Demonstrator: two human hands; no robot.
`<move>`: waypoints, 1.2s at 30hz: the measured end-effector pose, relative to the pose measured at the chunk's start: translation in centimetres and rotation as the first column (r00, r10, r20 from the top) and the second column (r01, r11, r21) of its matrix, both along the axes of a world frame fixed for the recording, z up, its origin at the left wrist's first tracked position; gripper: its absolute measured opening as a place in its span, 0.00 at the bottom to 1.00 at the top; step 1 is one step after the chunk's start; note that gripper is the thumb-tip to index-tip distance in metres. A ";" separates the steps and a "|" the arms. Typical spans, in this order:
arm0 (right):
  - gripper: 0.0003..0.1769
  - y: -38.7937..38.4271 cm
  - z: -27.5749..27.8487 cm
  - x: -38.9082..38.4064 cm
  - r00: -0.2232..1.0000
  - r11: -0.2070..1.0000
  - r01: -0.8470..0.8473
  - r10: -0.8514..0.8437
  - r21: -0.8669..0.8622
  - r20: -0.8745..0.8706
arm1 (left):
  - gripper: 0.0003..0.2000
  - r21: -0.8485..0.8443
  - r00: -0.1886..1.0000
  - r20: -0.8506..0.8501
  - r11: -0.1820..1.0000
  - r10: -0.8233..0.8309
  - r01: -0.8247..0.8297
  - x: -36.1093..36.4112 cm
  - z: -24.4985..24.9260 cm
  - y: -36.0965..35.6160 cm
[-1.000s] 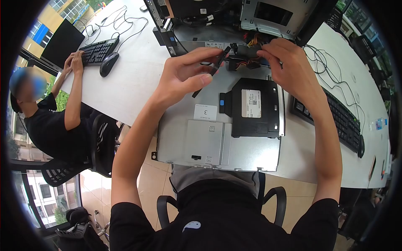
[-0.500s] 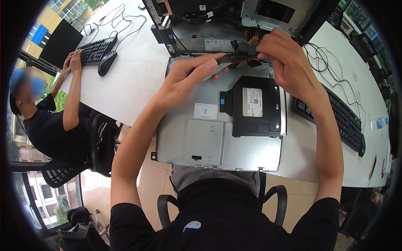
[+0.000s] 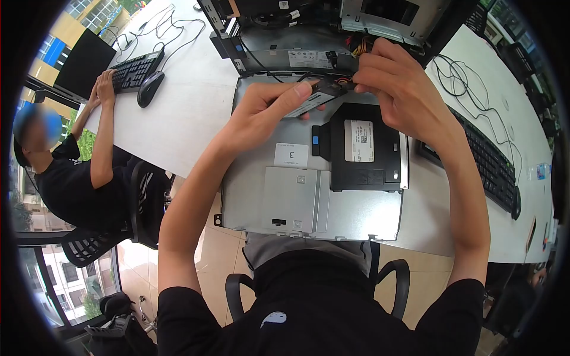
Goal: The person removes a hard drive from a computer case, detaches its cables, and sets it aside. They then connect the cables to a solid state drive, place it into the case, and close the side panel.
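My left hand (image 3: 258, 115) grips a flat, dark-edged drive (image 3: 313, 103) between thumb and fingers, its pale labelled face partly showing. At the drive's far end my right hand (image 3: 407, 89) pinches a cable connector, mostly hidden behind the fingertips. Red and orange wires (image 3: 342, 81) show close to that end. Both hands are above a grey metal side panel (image 3: 249, 190), just in front of the open computer case (image 3: 267, 62). A black optical drive (image 3: 359, 169) with a white label lies on the panel below my right hand.
To the right are a black keyboard (image 3: 484, 163), a mouse (image 3: 515, 202) and loose cables (image 3: 469, 89). Another person (image 3: 71, 172) sits at the left, hands by a second keyboard (image 3: 136, 71), with a mouse (image 3: 151, 89) beside it.
The drive in my left hand has tilted, so more of its label faces me. My right hand has shifted slightly left, its fingertips now at the drive's end.
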State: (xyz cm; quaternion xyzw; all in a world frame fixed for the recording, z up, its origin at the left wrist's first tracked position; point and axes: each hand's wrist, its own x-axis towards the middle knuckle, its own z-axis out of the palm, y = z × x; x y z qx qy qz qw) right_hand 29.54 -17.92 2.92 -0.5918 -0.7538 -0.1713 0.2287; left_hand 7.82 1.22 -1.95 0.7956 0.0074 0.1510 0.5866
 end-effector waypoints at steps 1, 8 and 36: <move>0.12 0.0 0.1 -0.1 1.000 1.000 -0.001 0.001 -0.005 0.013 | 0.25 -0.015 1.000 0.017 1.000 0.003 -0.003 0.0 -0.1 0.0; 0.12 -0.1 0.4 -0.5 0.989 1.000 0.024 -0.024 0.003 0.145 | 0.24 -0.020 1.000 0.003 0.999 0.027 -0.027 0.1 -0.5 0.3; 0.05 0.0 0.2 -0.9 0.957 0.990 -0.117 0.091 -0.081 -0.276 | 0.27 -0.162 1.000 -0.014 0.987 0.003 -0.005 -0.1 0.2 -0.4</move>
